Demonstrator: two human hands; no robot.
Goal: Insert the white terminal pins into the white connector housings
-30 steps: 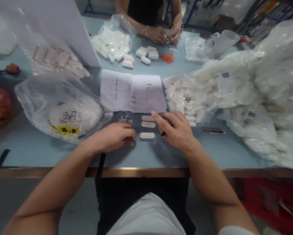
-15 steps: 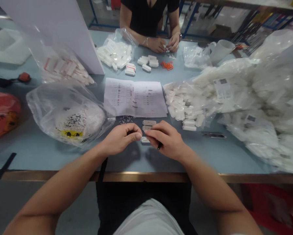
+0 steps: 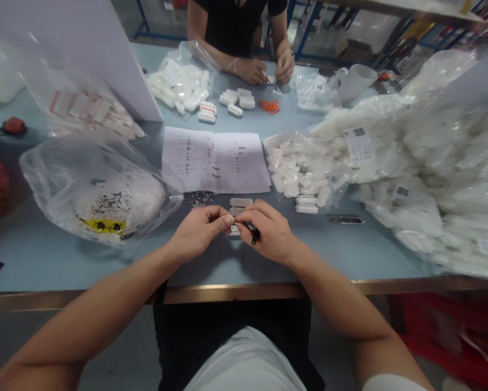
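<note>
In the head view my left hand (image 3: 198, 231) is closed in a pinch; whatever sits between thumb and forefinger is too small to name. My right hand (image 3: 272, 231) is wrapped round a slim tool with a black end (image 3: 255, 236), its tip hidden by my fingers. The fingertips of both hands meet, or nearly meet, over a white plastic piece with small holes (image 3: 235, 230). Just beyond them lie similar flat white pieces (image 3: 241, 202), partly covered by my right hand. Tiny white parts (image 3: 203, 199) are scattered beyond my left hand.
Printed sheets (image 3: 231, 157) lie ahead of my hands. A clear bag of tiny parts (image 3: 117, 203) is at left; bags of white pieces (image 3: 303, 163) fill the right, near a metal cutter (image 3: 346, 219). Across the table, a co-worker's hands (image 3: 268, 70) handle small parts.
My hands have drawn together, the right fingertips now close against the left thumb. The whole scene has shifted slightly left as the camera turned.
</note>
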